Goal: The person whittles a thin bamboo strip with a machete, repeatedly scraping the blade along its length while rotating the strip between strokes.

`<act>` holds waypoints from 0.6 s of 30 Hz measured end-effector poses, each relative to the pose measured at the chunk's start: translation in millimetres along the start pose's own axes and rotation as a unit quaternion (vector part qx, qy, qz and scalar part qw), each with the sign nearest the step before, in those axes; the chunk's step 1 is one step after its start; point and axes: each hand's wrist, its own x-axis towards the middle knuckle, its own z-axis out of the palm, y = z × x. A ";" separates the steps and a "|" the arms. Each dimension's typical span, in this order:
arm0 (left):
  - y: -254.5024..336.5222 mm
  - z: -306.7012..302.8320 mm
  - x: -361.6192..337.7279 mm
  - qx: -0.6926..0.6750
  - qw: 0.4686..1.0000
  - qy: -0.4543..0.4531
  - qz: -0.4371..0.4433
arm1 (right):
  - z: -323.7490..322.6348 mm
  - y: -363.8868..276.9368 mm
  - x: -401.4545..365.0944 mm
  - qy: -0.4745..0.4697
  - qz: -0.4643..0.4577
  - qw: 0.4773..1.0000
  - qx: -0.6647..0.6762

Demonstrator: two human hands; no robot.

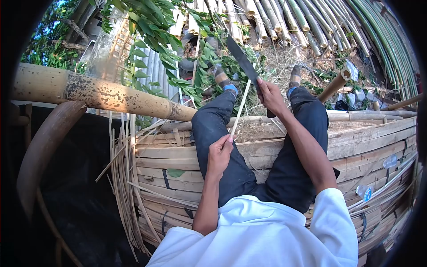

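My left hand [220, 156] is closed around the lower end of a thin pale bamboo strip [241, 107], thumb and fingertips pinching it above my left thigh. The strip slants up and away, its far part crossing the dark blade of a machete [242, 58]. My right hand [271, 97] grips this machete over the gap between my knees. Its blade points up and to the left, and the handle is mostly hidden by my fingers and wrist.
I sit on a platform of stacked bamboo slats [356, 147]. A thick bamboo pole [115, 94] runs beside my left knee, above a bundle of thin strips [122, 191]. Leafy branches [155, 40] hang ahead. Bamboo poles [307, 22] lie beyond my feet; plastic cups [364, 192] rest at right.
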 end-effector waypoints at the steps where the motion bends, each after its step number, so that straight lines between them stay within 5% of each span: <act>1: 2.0 1.5 -1.4 -0.026 0.999 -0.015 -0.020 | -0.3 -0.2 1.7 0.047 -0.004 0.998 0.051; 4: 0.9 3.3 -3.2 -0.042 0.998 -0.012 -0.043 | 1.6 -5.2 -7.0 0.001 0.015 0.997 -0.070; 10: 5.6 10.0 -8.6 -0.060 0.996 -0.016 -0.066 | -3.3 -1.5 -2.0 0.037 0.042 0.998 0.028; 13: 1.3 3.5 -2.3 -0.062 0.996 -0.006 -0.066 | 10.5 8.6 -10.3 -0.039 -0.023 0.991 -0.122; 18: 2.2 5.3 -2.3 -0.040 0.998 -0.010 -0.046 | 6.4 -8.0 -8.2 0.036 0.046 0.998 0.023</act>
